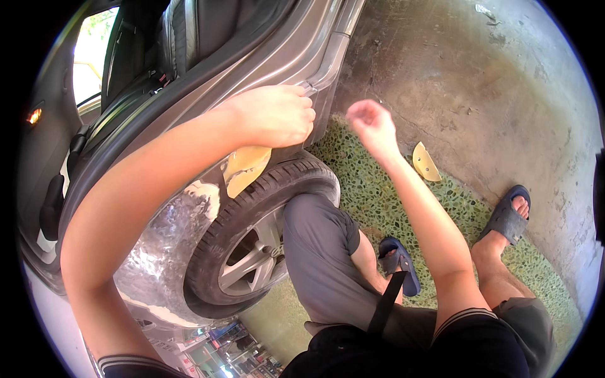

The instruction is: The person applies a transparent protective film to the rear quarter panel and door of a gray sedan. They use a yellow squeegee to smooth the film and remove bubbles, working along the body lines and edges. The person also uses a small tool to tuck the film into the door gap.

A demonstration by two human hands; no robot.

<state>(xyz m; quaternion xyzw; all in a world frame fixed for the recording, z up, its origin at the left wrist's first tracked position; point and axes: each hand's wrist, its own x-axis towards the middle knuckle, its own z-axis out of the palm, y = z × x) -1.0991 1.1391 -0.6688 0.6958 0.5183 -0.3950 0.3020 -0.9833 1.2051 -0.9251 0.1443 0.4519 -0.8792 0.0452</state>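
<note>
Curling its fingers into a loose fist, the left hand (pixel 280 116) lies over the grey-brown car body (pixel 324 66), by the lower corner of the door frame; I cannot tell whether it pinches anything or how firmly it touches the metal. The right hand (pixel 373 129) is apart from it, to its right, raised over the floor with fingers bent inward; it is blurred, so whether something sits between the fingertips cannot be told.

Just below the left hand and wrist, a smooth yellow patch (pixel 246 170) marks the panel above the tire (pixel 205 258). Farther below the left forearm, the paint gives way to a dull, bare silvery area (pixel 167 236) around the wheel arch. To the lower right of the right hand, a yellow half-round piece (pixel 426 162) with dark holes lies on the ground, near the edge of the green speckled floor strip (pixel 346 167).
</note>
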